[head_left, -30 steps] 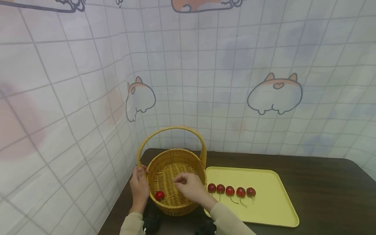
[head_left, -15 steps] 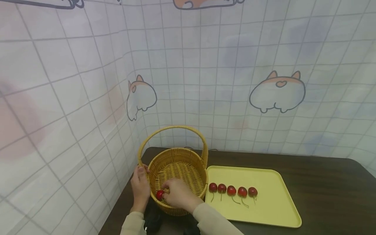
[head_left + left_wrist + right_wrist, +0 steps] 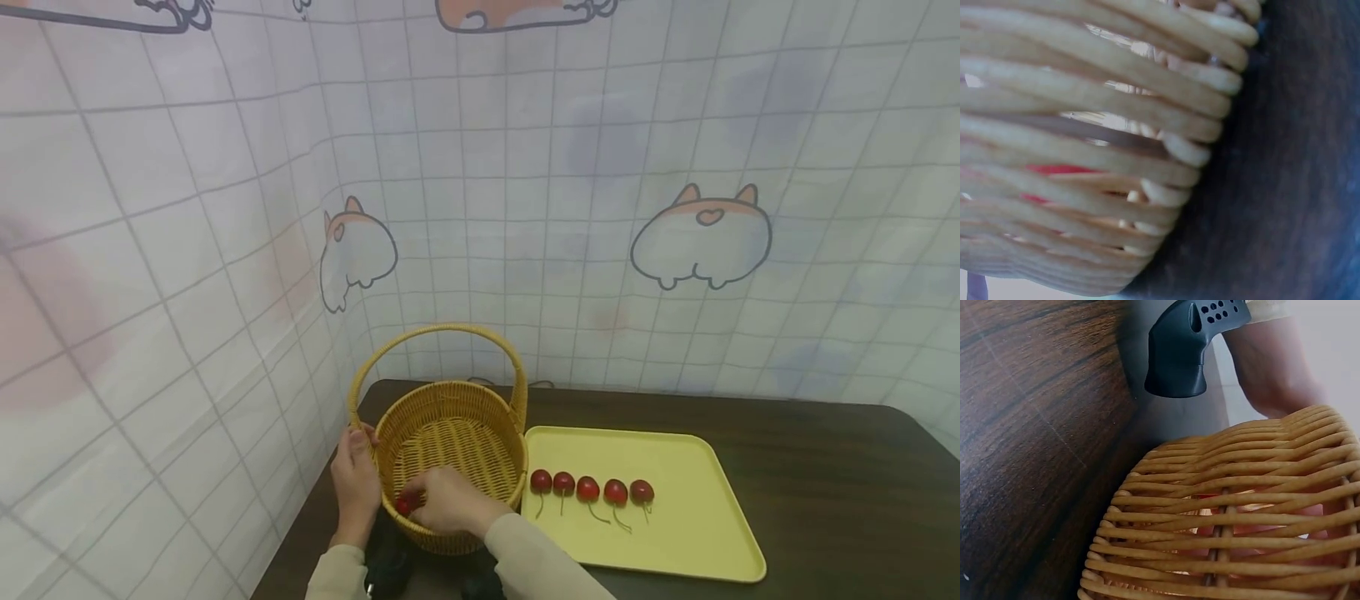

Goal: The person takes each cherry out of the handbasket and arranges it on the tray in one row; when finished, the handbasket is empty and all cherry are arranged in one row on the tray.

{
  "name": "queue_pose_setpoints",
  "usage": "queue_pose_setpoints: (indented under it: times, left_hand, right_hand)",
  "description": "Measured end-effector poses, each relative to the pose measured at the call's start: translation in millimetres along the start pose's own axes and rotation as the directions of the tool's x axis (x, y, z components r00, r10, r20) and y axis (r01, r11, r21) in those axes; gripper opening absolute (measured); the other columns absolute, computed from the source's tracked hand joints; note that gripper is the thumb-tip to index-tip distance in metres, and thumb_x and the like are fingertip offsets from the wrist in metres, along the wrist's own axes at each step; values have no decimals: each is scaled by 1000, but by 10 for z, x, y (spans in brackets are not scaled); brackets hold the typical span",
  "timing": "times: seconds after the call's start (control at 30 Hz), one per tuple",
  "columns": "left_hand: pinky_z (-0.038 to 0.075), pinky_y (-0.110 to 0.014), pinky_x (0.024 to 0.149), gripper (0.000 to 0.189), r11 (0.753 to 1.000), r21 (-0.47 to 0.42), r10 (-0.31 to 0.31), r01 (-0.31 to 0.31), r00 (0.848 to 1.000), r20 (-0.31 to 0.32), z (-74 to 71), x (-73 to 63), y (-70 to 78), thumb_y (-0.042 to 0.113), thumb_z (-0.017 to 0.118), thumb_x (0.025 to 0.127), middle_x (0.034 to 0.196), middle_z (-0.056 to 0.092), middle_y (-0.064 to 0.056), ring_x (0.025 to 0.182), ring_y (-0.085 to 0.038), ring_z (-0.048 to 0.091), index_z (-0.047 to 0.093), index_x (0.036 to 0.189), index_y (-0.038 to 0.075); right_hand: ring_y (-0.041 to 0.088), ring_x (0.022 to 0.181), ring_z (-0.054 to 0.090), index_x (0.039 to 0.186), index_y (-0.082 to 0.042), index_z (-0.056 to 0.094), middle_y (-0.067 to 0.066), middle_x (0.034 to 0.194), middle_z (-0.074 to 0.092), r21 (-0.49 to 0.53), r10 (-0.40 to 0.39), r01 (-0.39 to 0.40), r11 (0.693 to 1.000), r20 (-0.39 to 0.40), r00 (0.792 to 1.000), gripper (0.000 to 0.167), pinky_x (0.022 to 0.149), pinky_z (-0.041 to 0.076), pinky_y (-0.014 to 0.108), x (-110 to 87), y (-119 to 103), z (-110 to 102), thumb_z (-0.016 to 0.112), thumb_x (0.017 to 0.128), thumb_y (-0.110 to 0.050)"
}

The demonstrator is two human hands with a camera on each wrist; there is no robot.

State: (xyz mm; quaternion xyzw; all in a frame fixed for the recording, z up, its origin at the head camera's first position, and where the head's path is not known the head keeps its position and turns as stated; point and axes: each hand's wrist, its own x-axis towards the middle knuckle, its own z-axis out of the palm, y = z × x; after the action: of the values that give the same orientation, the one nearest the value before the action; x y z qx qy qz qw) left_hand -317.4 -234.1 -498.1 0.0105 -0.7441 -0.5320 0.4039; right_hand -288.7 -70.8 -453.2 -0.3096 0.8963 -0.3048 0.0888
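Observation:
A round woven basket (image 3: 465, 442) with a tall arched handle stands on the dark table. My left hand (image 3: 356, 479) grips its left side, where the handle meets the rim. My right hand (image 3: 446, 500) reaches down inside, thumb and fingers pinching a red cherry (image 3: 403, 506) near the front left wall. That cherry is partly covered by the fingers. Through the weave in the left wrist view, a strip of red cherry (image 3: 1063, 169) shows. The right wrist view has the basket wall (image 3: 1222, 531) in front, so the right hand is mostly hidden behind it.
A yellow tray (image 3: 690, 533) lies right of the basket, its left edge close to the basket wall. On it several dark red cherries (image 3: 588, 489) with stems form a row. A grid-patterned cloth (image 3: 555, 208) hangs behind and along the left of the dark wooden table (image 3: 840, 483).
My right hand has moved left and down inside the basket, from its middle to the cherry, now partly covered by the fingers. The left hand keeps its grip on the basket.

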Motion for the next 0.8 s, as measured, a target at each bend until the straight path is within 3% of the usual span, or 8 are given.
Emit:
queue_pose_setpoints:
  times: [0.13, 0.37, 0.8]
  left_hand:
    - [33, -25, 63, 40, 1000, -5, 6, -6, 1000, -3, -8, 15, 0, 31, 32, 108, 85, 57, -8, 70, -14, 44, 58, 99, 2]
    - [32, -25, 64, 39, 1000, -3, -8, 8, 1000, -3, -20, 9, -9, 31, 33, 108, 85, 56, -7, 71, -14, 44, 57, 99, 2]
    - [33, -24, 66, 37, 1000, -10, -6, 6, 1000, 5, -8, -4, -9, 28, 33, 108, 85, 57, -7, 72, -14, 45, 57, 101, 2]
  right_hand:
    - [1, 87, 62, 109, -15, 75, -8, 94, 72, 35, -2, 2, 999, 0, 1000, 27, 78, 49, 23, 5, -9, -3, 75, 83, -10]
    - [3, 94, 60, 108, -20, 76, -11, 100, 71, -23, 1, -1, 1000, -16, 1000, 27, 84, 48, 25, -2, -16, 1, 76, 82, -13]
    - [1, 79, 62, 100, -12, 75, -7, 88, 71, 95, 20, -22, 995, 28, 999, 20, 74, 49, 21, -20, 11, 2, 73, 82, -3]
